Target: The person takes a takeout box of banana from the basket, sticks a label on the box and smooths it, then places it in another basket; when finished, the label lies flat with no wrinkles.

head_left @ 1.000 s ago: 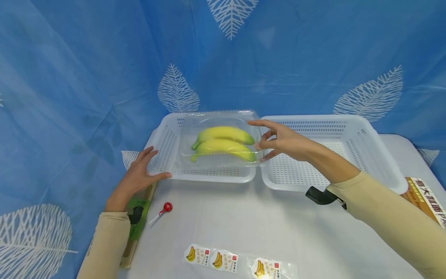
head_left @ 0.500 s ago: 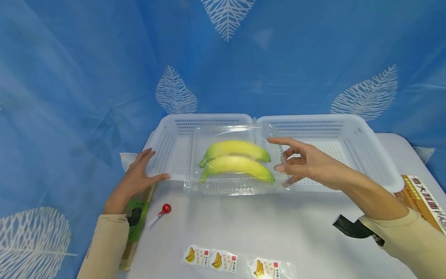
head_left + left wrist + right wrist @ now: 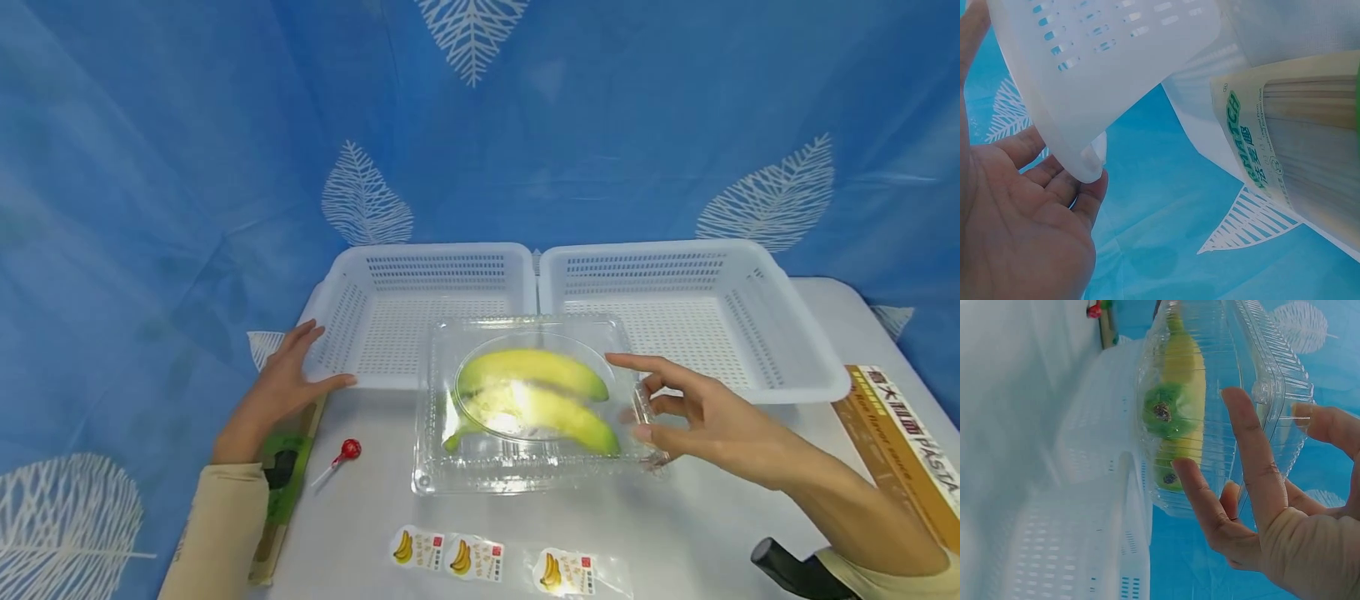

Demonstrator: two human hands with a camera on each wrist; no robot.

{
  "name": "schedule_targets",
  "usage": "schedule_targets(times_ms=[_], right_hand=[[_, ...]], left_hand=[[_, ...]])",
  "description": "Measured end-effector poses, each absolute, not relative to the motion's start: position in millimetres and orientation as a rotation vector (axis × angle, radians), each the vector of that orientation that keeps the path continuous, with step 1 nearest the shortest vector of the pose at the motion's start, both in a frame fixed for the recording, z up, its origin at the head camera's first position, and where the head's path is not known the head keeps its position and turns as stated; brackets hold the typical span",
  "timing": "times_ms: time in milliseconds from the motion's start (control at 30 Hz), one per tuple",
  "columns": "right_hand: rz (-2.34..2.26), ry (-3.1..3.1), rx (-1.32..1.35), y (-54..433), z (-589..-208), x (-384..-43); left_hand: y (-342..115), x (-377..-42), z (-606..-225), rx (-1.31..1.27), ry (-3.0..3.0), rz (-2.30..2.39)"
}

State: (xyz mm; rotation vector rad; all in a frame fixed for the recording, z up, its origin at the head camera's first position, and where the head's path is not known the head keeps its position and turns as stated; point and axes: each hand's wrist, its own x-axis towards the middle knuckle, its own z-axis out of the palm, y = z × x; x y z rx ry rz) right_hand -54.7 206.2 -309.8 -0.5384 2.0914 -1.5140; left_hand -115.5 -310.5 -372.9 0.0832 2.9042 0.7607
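A clear plastic clamshell box (image 3: 525, 467) with two green-yellow bananas (image 3: 547, 387) inside sits low over the white table (image 3: 487, 517), in front of the two baskets. My right hand (image 3: 630, 398) grips the box's right end, fingers over the lid and thumb at the lower edge. In the right wrist view the fingers (image 3: 1254, 462) curl round the box (image 3: 1235, 362) beside the banana ends (image 3: 1166, 412). I cannot tell if the box touches the table. My left hand (image 3: 288, 379) rests with straight fingers on the front left corner of the left white basket (image 3: 420, 254); the left wrist view shows the palm (image 3: 1029, 219) against that corner (image 3: 1085, 162).
A second white basket (image 3: 675, 248) stands to the right of the first. A red lollipop (image 3: 347, 451) and a green noodle packet (image 3: 281, 483) lie by my left wrist. A strip of banana stickers (image 3: 480, 557) lies near the front edge. A pasta box (image 3: 900, 442) is at the far right.
My right hand has carried the banana box out of the left basket, toward me and down in front of the baskets. The left hand has stayed on the basket's corner.
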Motion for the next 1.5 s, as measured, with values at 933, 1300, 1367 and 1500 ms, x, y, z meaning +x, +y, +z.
schedule_targets(times_ms=[933,1300,1367,1500], right_hand=[[-1.558,2.072,-0.462,227,-417,24],[-1.548,2.183,-0.38,219,-416,12],[-1.55,2.184,-0.391,219,-416,10],[-1.521,2.21,-0.414,217,-416,9]], left_hand=[[-312,-114,-369,0.124,2.925,0.74],[-309,-115,-371,0.139,2.941,0.711],[-308,-114,-371,0.154,2.967,0.698],[-304,-112,-371,0.215,3.057,0.67]])
